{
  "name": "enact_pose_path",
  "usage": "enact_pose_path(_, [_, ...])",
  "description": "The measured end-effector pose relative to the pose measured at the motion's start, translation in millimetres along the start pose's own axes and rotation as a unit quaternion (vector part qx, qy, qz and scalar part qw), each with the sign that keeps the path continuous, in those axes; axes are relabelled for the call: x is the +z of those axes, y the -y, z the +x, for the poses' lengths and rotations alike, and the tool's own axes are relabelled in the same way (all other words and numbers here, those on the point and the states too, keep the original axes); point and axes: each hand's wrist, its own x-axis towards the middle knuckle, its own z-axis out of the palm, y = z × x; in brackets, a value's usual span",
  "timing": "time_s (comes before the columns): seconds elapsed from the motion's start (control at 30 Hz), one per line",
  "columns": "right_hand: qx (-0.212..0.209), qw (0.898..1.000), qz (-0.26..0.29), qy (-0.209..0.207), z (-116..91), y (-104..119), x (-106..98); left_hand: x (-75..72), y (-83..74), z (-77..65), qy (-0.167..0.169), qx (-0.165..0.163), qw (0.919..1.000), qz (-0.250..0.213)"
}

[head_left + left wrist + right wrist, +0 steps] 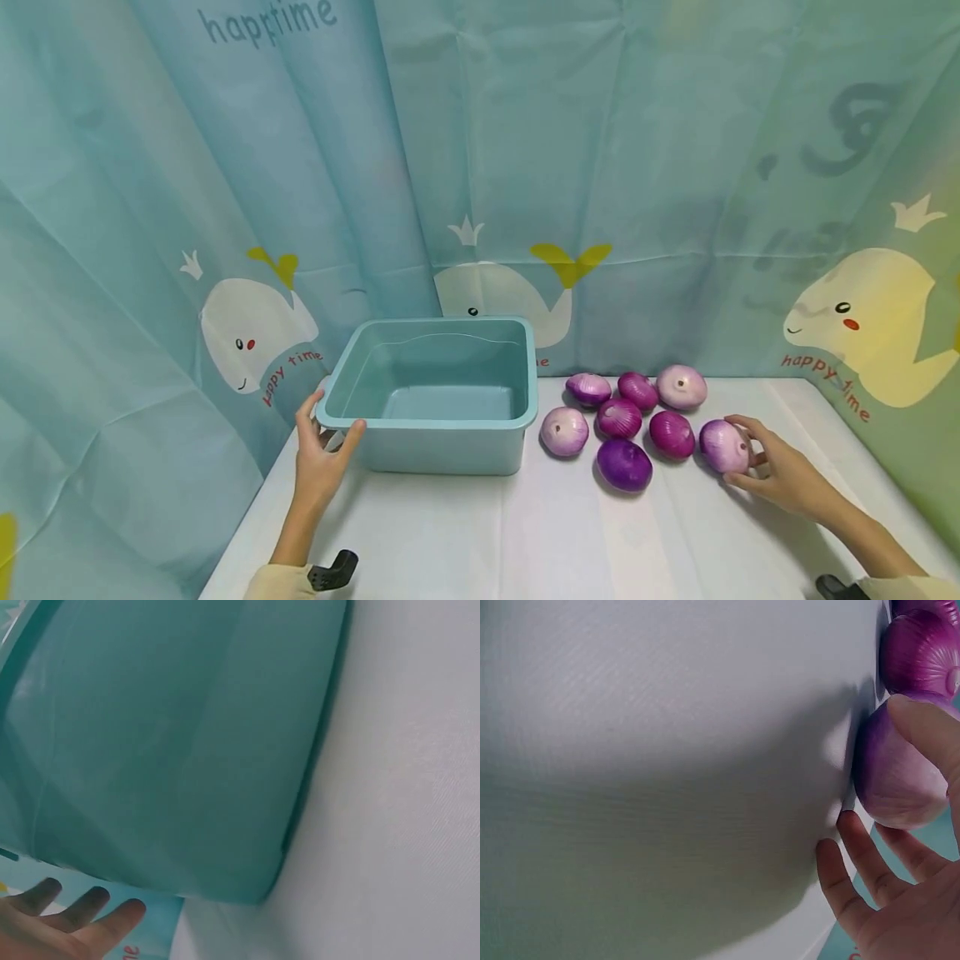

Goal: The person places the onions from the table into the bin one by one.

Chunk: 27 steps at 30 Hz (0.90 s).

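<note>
A blue-green plastic basin (441,450) stands on the table at centre left, and its inside shows no contents. My left hand (321,467) grips its near left corner, thumb at the front rim and fingers along the left side. In the left wrist view, three fingers (112,926) extend beyond the basin wall (180,765). On the right, a pale purple onion (723,446) lies between the thumb and fingers of my right hand (783,473). The right wrist view shows the thumb over this onion (900,772), with the other fingers spread below it.
Several purple onions (619,418) sit grouped between the basin and my right hand, a dark one (625,466) nearest the front. A white cloth (555,533) covers the table. Behind hangs a blue-green curtain (540,167) with whale prints.
</note>
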Motion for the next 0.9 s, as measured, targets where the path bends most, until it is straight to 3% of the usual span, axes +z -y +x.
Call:
enact_pose_path(0.27, [0.004, 1.000, 0.009, -0.013, -1.0, 1.1, -2.1, 4.7, 2.8, -2.6, -0.012, 0.006, 0.9998, -0.013])
enact_pose_path(0.57, [-0.025, 0.999, 0.010, -0.037, 14.0, 1.4, -4.9, 4.8, 2.8, -5.0, -0.010, -0.004, 0.9993, -0.037])
enact_pose_path(0.9, [-0.077, 0.995, -0.007, -0.059, 43.8, 24.1, -35.5, 2.7, -0.5, -3.4, -0.012, -0.021, 0.9992, -0.032])
